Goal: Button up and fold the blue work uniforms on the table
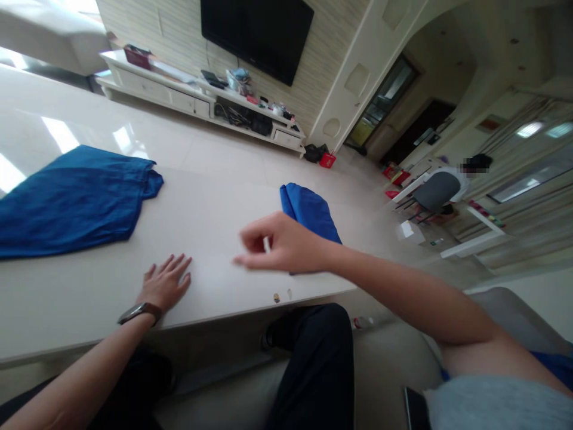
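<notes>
Two hands, one watch, perhaps three blue cloths.

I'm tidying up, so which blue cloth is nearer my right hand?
The smaller-looking blue cloth on the right, partly hidden behind your right hand; the other blue cloth lies farther left, spread wider.

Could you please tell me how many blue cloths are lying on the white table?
2: one blue cloth at the left of the table, running out of the picture, and a folded blue cloth at the right, partly hidden behind the right hand.
</notes>
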{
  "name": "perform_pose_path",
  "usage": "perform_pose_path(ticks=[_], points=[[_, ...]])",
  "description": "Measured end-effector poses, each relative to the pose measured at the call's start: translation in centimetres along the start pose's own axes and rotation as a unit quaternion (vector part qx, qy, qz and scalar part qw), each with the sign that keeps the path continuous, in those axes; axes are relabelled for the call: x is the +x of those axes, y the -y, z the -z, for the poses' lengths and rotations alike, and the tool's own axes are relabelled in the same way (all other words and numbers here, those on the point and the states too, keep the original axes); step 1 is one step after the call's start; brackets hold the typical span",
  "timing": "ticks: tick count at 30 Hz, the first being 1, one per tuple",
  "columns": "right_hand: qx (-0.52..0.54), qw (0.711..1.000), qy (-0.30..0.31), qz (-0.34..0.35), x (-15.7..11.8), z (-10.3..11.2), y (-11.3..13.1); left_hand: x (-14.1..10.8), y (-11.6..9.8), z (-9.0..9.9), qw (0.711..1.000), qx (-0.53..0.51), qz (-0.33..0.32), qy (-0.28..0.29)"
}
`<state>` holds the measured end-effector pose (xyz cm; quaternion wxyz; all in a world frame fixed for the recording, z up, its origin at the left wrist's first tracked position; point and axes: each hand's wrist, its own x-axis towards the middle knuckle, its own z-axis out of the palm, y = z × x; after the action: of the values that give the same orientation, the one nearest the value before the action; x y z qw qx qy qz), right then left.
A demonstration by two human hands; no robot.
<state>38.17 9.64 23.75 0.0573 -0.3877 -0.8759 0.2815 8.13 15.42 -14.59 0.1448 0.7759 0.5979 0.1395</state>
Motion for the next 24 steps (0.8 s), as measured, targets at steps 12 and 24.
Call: perform_pose_path(ticks=[12,24], points=[[-0.234,0.812,0.004,-0.535,-9.2,-8.7,-22.4,-0.4,-1.4,0.9,1.000,0.018,0.009,-0.020],[-0.182,0.854,-0.060,-0.483,-7.2,-7.8,-27.9,-0.5,-1.3,0.9,1.000,0.016,0.008,-0.025]])
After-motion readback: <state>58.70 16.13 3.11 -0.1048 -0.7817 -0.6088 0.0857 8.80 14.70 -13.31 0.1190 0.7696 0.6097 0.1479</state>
